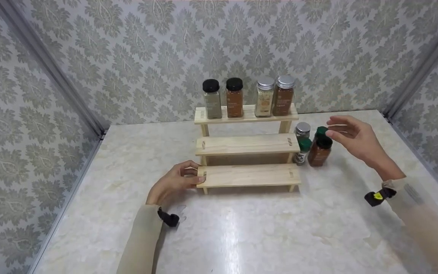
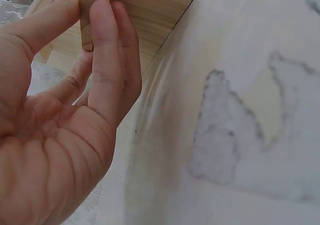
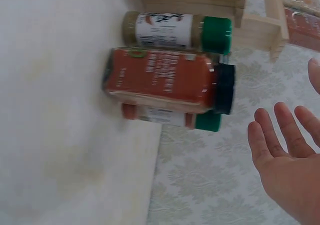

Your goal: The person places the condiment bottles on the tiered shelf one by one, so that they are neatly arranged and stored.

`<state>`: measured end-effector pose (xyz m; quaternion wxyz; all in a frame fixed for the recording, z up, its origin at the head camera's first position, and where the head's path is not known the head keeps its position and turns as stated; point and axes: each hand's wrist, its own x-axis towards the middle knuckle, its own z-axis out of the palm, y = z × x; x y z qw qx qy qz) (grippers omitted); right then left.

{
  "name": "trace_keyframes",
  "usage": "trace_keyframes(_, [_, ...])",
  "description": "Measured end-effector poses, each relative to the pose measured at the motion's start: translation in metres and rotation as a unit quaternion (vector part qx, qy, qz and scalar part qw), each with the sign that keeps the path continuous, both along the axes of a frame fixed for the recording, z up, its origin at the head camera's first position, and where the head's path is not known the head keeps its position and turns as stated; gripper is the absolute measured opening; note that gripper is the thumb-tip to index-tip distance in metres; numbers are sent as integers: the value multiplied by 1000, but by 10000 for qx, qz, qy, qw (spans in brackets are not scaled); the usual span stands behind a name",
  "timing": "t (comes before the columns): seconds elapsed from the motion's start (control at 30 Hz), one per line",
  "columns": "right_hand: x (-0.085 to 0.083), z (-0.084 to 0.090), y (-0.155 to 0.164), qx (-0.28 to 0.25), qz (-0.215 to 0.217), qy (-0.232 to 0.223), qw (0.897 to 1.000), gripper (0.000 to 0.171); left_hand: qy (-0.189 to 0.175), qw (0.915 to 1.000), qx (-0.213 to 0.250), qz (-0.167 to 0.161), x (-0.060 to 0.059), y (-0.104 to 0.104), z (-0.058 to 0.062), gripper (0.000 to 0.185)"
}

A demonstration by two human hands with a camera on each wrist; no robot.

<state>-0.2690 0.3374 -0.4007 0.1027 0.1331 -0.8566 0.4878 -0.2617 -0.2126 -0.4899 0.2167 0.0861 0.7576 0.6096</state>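
Risk: packed jars point(image 1: 314, 146) could be toppled by open R hand point(image 1: 350, 139) fingers; rack point(image 1: 247, 176) end pinched by L hand point(image 1: 175, 182).

jars point(image 1: 312, 146) crowding rack's point(image 1: 247, 144) right end, open tabletop point(image 1: 264, 232) in front

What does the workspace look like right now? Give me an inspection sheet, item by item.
Surface: pale marbled table, glossy.
Job's things: three-step wooden rack; four spice jars upright on its top step; lower two steps bare. Black-lidded red jar stands in a group of four jars right of the rack, with two green-lidded jars and a silver-lidded one.
Clutter: nothing seen.
Hands: left hand grips the bottom step's left end; right hand open, above the group of jars, touching none.
Cables: nothing seen; a black band on each wrist.
Surroundings: patterned wallpaper panels on three sides.
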Motion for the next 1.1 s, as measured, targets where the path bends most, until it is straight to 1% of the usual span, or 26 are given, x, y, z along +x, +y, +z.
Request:
trace_keyframes(0.27, [2, -29, 5, 123, -68, -282, 9995, 57, -13, 10000, -20, 59, 1, -1, -1, 44])
trace_keyframes(0.37, [1, -37, 6, 115, -95, -343, 9993, 58, -7, 9999, -33, 101, 1, -1, -1, 42])
trace_keyframes(0.53, [-2, -47, 7, 5, -66, -469, 9989, 58, -18, 10000, 21, 56, 1, -1, -2, 43])
trace_keyframes(0.67, [-4, -52, 8, -2, -93, -534, 9985, 61, -12, 10000, 73, -12, 1, -1, -1, 45])
trace_keyframes(0.8, [-6, -55, 7, -27, -89, -570, 9983, 62, 58, 10000, -16, -58, 1, 0, -1, 47])
trace_keyframes(1.1, [-7, -56, 4, 104, -118, -613, 9980, 63, 63, 9999, -90, 0, 1, -1, 0, 48])
